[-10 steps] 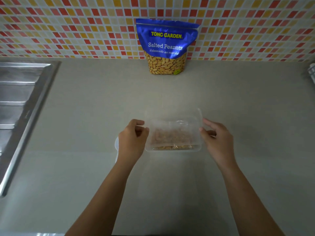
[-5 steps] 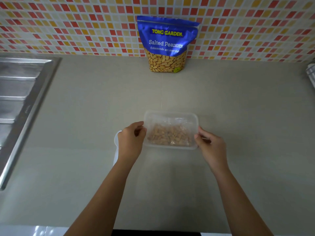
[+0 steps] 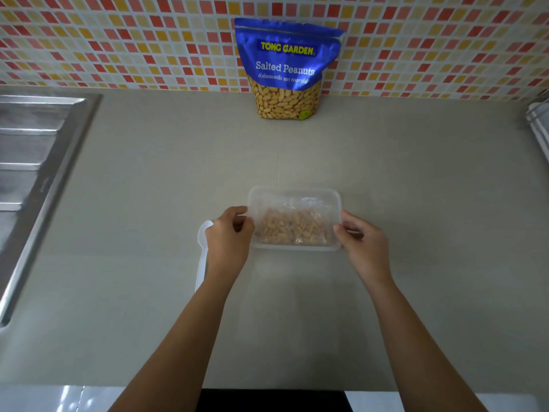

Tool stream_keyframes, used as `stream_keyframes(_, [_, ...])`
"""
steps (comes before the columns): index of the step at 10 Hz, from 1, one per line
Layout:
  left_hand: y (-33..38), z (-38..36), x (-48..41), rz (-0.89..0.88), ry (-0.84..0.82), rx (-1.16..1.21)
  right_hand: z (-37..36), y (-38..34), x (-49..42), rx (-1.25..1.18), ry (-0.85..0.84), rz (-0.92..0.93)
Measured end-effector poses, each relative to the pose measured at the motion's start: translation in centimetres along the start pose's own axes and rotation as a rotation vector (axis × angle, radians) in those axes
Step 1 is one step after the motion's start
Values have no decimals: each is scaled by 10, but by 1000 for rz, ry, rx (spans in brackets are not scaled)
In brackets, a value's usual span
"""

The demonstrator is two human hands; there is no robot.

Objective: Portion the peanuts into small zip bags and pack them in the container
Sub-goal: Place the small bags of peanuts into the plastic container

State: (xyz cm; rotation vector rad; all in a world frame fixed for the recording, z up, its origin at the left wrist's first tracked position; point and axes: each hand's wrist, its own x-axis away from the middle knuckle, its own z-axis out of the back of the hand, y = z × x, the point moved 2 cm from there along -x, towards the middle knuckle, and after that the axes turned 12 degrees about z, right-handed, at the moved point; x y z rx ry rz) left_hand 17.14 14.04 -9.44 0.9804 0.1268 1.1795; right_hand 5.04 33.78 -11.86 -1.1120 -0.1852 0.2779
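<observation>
A clear plastic container [image 3: 294, 192] lies flat on the beige counter at centre, with its clear lid on top. Small zip bags of peanuts [image 3: 294, 228] show through the lid. My left hand [image 3: 228, 239] pinches the container's left edge near the far corner. My right hand [image 3: 366, 245] grips its right edge near the front corner. The blue Salted Peanuts pouch [image 3: 287, 69] stands upright against the tiled wall, straight behind the container and well apart from it.
A white plastic spoon [image 3: 204, 237] lies on the counter, partly under my left hand and wrist. The steel sink drainboard [image 3: 32, 162] fills the left side. A white object [image 3: 539, 123] pokes in at the right edge. The counter's front edge runs along the bottom.
The lid, tilted over the container a second ago, now lies flat on it. Both hands have closed in on the container's sides.
</observation>
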Motion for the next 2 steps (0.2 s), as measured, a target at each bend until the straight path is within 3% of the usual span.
stream_keyframes(2, [7,8,4,39,-14,-11,3,-9,-4,36,21,-90])
